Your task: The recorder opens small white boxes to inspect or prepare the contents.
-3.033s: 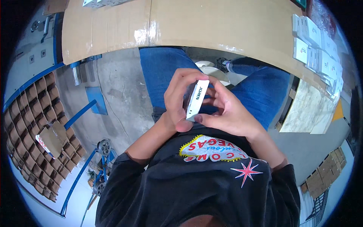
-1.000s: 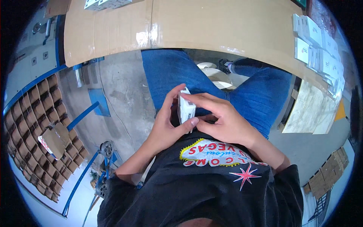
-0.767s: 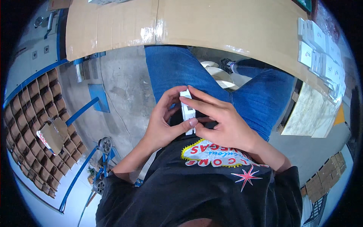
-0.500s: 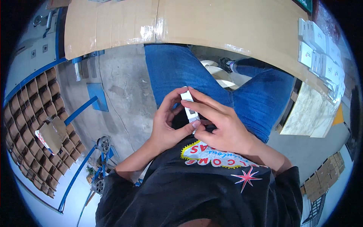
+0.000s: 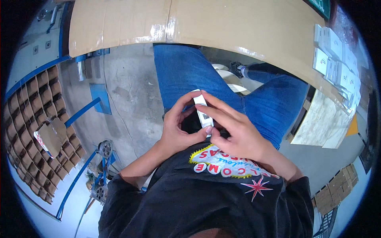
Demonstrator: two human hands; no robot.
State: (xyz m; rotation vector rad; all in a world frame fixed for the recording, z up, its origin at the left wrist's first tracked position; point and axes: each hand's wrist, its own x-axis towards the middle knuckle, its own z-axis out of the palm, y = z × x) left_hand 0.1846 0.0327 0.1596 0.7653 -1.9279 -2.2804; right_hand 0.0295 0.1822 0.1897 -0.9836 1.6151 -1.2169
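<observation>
I hold a small white box (image 5: 201, 112) in both hands over my lap, close to my chest. My left hand (image 5: 179, 129) grips it from the left, thumb at its lower end and fingers curled over the top. My right hand (image 5: 234, 131) covers it from the right, with the index finger laid along its face. A dark object sits behind the box between my palms; I cannot tell what it is. Below are my blue jeans (image 5: 186, 75) and black printed shirt (image 5: 222, 186).
A cardboard-covered table (image 5: 206, 20) spans the top. Several small white boxes (image 5: 337, 55) lie on its right end. A cardboard divider grid (image 5: 35, 119) stands at the left beside a blue metal frame (image 5: 95, 99). Stacked cartons (image 5: 337, 186) sit at the lower right.
Three seconds ago the box stood upright between my fingertips, label showing. Since then I lowered it toward my body, and my right hand has closed over it.
</observation>
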